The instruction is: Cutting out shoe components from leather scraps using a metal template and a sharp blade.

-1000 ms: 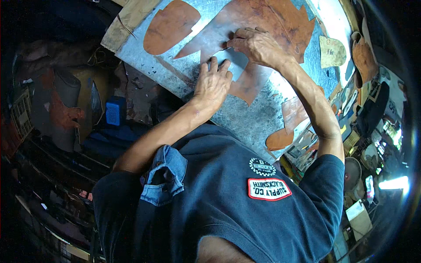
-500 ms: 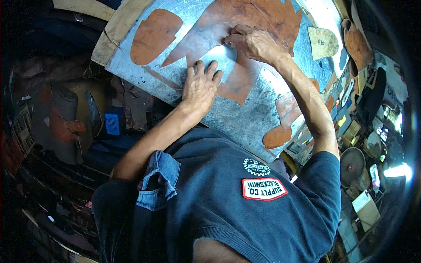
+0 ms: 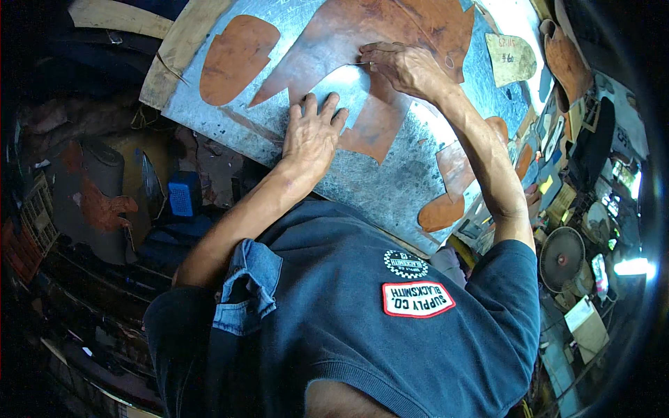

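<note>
My left hand (image 3: pixel 311 134) lies flat with its fingers spread at the near edge of a large brown leather piece (image 3: pixel 334 38). Its fingertips rest beside a pale rounded area (image 3: pixel 346 85) bordered by the leather; I cannot tell if this is bare metal or a template. Farther right, my right hand (image 3: pixel 408 70) is closed over the leather at the top of that curve, its fingers pressed together. Something thin and light shows at its fingertips, too small to name. The leather spreads over a scuffed metal sheet (image 3: pixel 369 191).
A rounded leather cutout (image 3: pixel 239 59) lies at the left of the sheet, and smaller leather scraps (image 3: pixel 441 212) lie near its right corner. A pale marked pattern piece (image 3: pixel 511 59) sits at the far right. Beyond are a round fan (image 3: pixel 562 259) and a curled leather piece (image 3: pixel 566 63).
The right hand's fingers have straightened somewhat, and the dark tip seen by them earlier no longer shows. My left hand stays spread in place. The whole view has shifted slightly.
</note>
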### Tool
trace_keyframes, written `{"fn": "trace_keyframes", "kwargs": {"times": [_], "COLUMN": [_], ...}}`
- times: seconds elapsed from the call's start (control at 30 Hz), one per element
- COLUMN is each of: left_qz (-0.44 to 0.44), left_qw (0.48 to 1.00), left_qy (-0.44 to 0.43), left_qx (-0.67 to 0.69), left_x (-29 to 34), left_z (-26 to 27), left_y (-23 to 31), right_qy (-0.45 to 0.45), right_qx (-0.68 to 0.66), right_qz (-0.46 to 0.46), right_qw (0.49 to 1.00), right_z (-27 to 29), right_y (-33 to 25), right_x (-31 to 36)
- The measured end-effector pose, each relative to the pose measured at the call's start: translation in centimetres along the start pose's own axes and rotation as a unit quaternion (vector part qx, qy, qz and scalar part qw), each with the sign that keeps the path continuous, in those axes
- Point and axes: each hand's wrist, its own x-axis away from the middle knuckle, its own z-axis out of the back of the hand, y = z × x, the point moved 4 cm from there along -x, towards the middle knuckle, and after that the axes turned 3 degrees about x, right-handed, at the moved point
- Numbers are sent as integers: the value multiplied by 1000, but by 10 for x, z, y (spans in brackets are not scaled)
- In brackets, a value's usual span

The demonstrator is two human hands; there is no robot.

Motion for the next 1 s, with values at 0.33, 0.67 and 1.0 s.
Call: {"fn": "trace_keyframes", "kwargs": {"times": [0.33,0.67,1.0], "left_qz": [1,2,-8], "left_qw": [1000,1000,997], "left_qy": [-14,-23,-30], "left_qx": [-18,-19,-66], "left_x": [-1,-3,-5], "left_z": [1,-2,0], "left_y": [2,-1,2], "right_qy": [-13,8,68], "right_qx": [-29,-59,-106], "right_qz": [-76,-92,-154], "right_qw": [997,994,980], "right_z": [2,-3,-11], "right_y": [-4,-7,-17], "right_x": [11,22,44]}}
